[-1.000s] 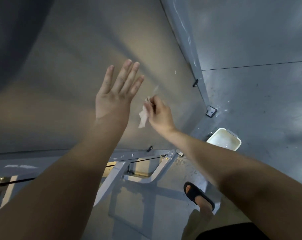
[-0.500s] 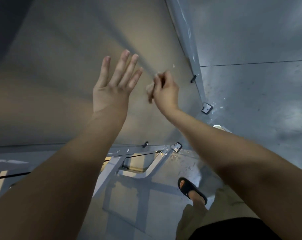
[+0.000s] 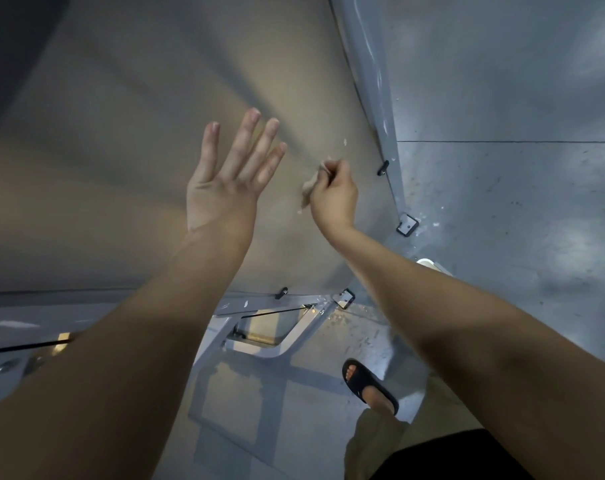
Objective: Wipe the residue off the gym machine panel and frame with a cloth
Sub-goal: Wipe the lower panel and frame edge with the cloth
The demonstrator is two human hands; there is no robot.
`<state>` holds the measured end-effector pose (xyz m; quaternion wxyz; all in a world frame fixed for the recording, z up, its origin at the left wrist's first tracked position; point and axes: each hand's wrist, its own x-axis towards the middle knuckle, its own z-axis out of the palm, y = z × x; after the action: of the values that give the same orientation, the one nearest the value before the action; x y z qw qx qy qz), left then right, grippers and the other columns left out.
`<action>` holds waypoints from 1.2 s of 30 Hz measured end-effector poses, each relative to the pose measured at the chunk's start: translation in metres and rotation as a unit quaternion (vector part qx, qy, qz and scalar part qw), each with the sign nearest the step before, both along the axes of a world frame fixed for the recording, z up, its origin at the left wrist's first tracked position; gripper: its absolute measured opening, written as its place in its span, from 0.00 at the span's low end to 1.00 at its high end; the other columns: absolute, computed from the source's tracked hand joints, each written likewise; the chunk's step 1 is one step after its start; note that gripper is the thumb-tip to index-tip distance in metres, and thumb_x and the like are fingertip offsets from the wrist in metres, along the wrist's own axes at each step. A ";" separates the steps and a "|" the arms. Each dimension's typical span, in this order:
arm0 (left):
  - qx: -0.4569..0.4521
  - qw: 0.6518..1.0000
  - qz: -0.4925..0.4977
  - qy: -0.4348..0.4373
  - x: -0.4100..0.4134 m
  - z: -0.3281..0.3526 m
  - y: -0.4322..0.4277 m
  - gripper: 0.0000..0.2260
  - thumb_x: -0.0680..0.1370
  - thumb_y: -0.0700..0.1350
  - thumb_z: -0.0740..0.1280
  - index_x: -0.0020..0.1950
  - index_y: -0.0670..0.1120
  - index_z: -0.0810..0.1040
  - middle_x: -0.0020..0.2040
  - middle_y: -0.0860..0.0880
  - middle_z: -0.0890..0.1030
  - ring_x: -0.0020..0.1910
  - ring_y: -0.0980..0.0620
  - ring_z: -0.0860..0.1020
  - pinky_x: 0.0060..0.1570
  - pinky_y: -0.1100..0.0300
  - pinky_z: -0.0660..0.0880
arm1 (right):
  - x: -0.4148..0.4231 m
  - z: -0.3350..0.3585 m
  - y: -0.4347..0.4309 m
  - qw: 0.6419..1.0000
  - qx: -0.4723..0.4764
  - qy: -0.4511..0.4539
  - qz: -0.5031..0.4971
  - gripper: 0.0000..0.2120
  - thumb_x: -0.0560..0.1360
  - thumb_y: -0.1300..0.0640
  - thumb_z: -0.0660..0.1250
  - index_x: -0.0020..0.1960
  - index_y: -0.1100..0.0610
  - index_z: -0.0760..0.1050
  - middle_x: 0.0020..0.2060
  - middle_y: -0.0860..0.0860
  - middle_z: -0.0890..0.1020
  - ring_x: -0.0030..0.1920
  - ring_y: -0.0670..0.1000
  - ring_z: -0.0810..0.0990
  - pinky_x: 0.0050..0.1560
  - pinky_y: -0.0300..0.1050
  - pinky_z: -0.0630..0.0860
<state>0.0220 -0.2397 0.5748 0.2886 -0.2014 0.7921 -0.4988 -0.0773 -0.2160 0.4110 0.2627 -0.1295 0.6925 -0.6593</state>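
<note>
The left hand [image 3: 225, 188] is raised in front of the large beige panel [image 3: 148, 140], arm stretched up from the lower left. Its back faces the camera and its fingers [image 3: 245, 143] are straight and slightly spread, holding nothing. Whether the palm actually touches the panel cannot be told from this angle.

The right hand [image 3: 334, 199] sits just beside it, to the right and a little lower, with the forearm running in from the lower right corner. Its fingers [image 3: 332, 166] are curled into a loose fist that pinches a small crumpled cloth [image 3: 308, 188] (pale, and mostly hidden by the hand). The cloth sticks out on the hand's left side and lies against the panel.

A white speck of residue [image 3: 344, 142] shows on the panel just above the right hand. The grey frame post [image 3: 370, 84] runs along the panel's right edge, with more white flecks near its foot bracket [image 3: 408, 225]. Below, a foot in a black sandal [image 3: 367, 384] stands on the grey floor [image 3: 509, 209].
</note>
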 end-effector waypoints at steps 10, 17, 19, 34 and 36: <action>0.012 1.000 0.012 0.000 0.000 -0.003 -0.001 0.48 0.81 0.54 0.63 0.78 0.47 0.24 0.78 0.43 0.23 0.77 0.39 0.27 0.64 0.26 0.25 | -0.065 0.004 0.004 0.992 -0.020 -0.128 0.000 0.04 0.82 0.63 0.61 0.50 0.57 0.68 0.37 0.64 0.80 0.31 0.57 0.79 0.26 0.47 0.73; 0.020 1.000 0.024 -0.003 -0.003 -0.006 -0.004 0.47 0.82 0.54 0.62 0.78 0.46 0.24 0.78 0.43 0.23 0.76 0.38 0.25 0.61 0.25 0.24 | -0.070 -0.006 0.003 0.992 0.098 -0.071 0.027 0.07 0.82 0.55 0.62 0.46 0.55 0.71 0.41 0.57 0.83 0.41 0.53 0.83 0.46 0.51 0.81; 0.019 0.999 0.027 -0.008 -0.004 -0.007 -0.003 0.48 0.81 0.55 0.63 0.78 0.46 0.24 0.78 0.43 0.24 0.77 0.38 0.27 0.61 0.24 0.24 | -0.072 0.002 0.001 0.998 0.053 -0.016 0.024 0.09 0.82 0.57 0.62 0.44 0.55 0.70 0.38 0.55 0.79 0.36 0.43 0.79 0.40 0.43 0.77; 0.011 1.000 0.021 -0.009 -0.006 -0.012 -0.004 0.44 0.80 0.39 0.59 0.78 0.46 0.24 0.77 0.43 0.23 0.71 0.34 0.20 0.61 0.24 0.24 | -0.076 -0.001 -0.001 0.991 0.129 0.041 0.008 0.11 0.78 0.62 0.61 0.39 0.53 0.69 0.39 0.54 0.80 0.41 0.50 0.81 0.46 0.49 0.80; 0.014 1.000 0.020 -0.004 -0.005 -0.014 -0.005 0.43 0.81 0.40 0.59 0.78 0.46 0.24 0.78 0.43 0.23 0.71 0.34 0.20 0.60 0.24 0.24 | -0.068 0.013 0.004 0.990 0.053 0.119 0.050 0.05 0.79 0.63 0.63 0.44 0.59 0.75 0.42 0.55 0.79 0.40 0.47 0.76 0.45 0.38 0.76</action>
<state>0.0170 -0.2446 0.5607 0.3043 -0.2110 0.7936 -0.4828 -0.1451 -0.2121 0.4241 0.2175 -0.2279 0.7456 -0.5872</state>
